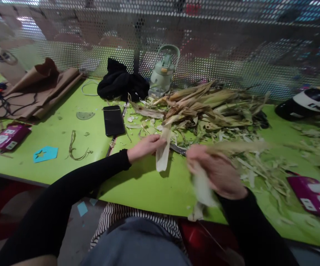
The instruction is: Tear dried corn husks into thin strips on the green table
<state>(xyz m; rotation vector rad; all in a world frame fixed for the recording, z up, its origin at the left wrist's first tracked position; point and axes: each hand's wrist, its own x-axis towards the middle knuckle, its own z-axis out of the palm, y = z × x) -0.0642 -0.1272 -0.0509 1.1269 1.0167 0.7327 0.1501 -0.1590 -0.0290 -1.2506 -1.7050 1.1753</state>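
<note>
A pale corn husk strip (163, 157) hangs from my left hand (146, 147), pinched between thumb and fingers. To the right, my right hand (217, 171) is closed and smeared by motion. Another pale husk piece (204, 188) hangs below its fingers, and a longer husk (240, 147) stretches out behind it to the right. A dark, narrow blade-like thing (178, 149) shows between my hands; its right end is hidden at my right hand. Just beyond lies a heap of dried corn husks (198, 103), brown and greenish, with shredded bits around it.
A black phone (113, 120) and a blue paper tag (46, 154) lie on the green table (138, 192). Behind are black cloth (122, 83) and a green bottle (162, 75). Brown paper (42, 92) lies left, a dark bottle (306, 101) right. Purple packets (10, 136) flank both sides.
</note>
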